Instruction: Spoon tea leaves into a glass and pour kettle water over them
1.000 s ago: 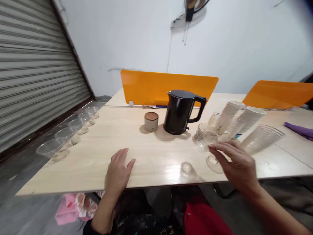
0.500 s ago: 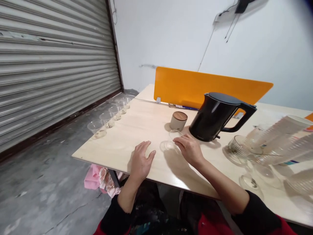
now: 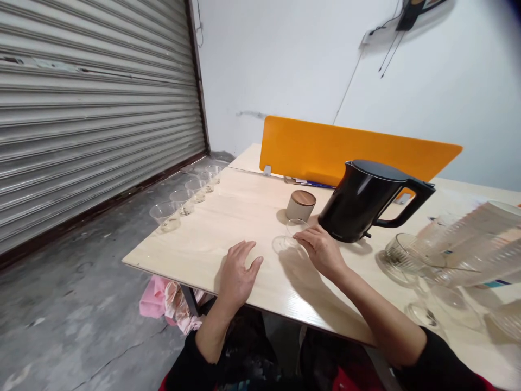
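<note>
Since a second ago the right hand [image 3: 322, 251] has left the heap of cups at the right of the tabletop [image 3: 228, 217] and come to the middle, where it has kept almost the same place for the last half second. The work has thus moved from the supply of cups to one clear cup [image 3: 290, 237] set out on the bare wood. The right hand's bent fingertips [image 3: 302, 235] lie against the near side of this cup at its rim. The thumb is hidden beneath the hand, so whether the cup is pinched or merely touched cannot be told. The cup appears to stand on its base, apart from the other cups. The left hand [image 3: 238, 271] lies palm down on the tabletop near the front edge, fingers spread and slack, holding nothing. It is just beside the cup but not touching it. Directly behind the cup stands a small jar [image 3: 301, 205] with a wooden lid, and to the right of that a black kettle [image 3: 366, 203], handle turned to the right. Behind both runs an orange divider [image 3: 354, 152]. At the far right lie stacked cups [image 3: 476, 239] on their sides, with glasses [image 3: 401, 255] in front of them. Along the left edge of the tabletop a row of cups [image 3: 166, 216] stands in line, each with a little pale content. A pink cloth [image 3: 157, 296] lies below the tabletop, and a roller shutter [image 3: 93, 108] closes the left wall.
</note>
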`<state>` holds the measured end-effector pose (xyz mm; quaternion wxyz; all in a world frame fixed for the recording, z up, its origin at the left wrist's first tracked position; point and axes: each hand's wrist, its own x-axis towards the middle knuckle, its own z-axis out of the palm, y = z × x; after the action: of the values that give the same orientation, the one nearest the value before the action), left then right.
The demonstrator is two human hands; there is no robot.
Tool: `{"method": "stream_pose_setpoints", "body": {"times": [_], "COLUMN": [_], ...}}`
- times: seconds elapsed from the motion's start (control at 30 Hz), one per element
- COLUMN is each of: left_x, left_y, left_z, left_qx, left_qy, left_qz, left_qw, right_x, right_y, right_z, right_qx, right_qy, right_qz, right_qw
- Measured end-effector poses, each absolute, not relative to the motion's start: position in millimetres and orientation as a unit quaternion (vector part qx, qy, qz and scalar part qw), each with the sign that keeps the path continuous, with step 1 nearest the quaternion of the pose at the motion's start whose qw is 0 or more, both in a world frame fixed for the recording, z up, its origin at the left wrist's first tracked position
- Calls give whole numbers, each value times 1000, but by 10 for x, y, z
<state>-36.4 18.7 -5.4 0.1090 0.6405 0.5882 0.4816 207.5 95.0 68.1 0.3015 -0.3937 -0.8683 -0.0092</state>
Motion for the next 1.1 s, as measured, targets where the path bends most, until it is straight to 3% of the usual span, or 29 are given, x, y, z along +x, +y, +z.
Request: {"method": "stream_pose_setpoints", "body": {"times": [0.2,0.43,0.8,1.1], "left_x": [-362,-321,-316,-304], "left_y": [190,231,210,195], "left_z": [-43,29,29,73], "left_qx": [642,663,685,690], "left_qy": [598,609,622,617], "left_qz": [467,412,353,350], "left_qw": [114,140,137,143], "right_x": [2246,2371,1815,1750], "right_y": [928,1400,2112,2192], "right_z": [807,1042,1045,1186], "right_qx": [-398,-523,-660,-671], "right_qy": [-857,-770,-717,-694], "right_qz": [-28,-38,19,8], "right_qw": [326,364,225,262]}}
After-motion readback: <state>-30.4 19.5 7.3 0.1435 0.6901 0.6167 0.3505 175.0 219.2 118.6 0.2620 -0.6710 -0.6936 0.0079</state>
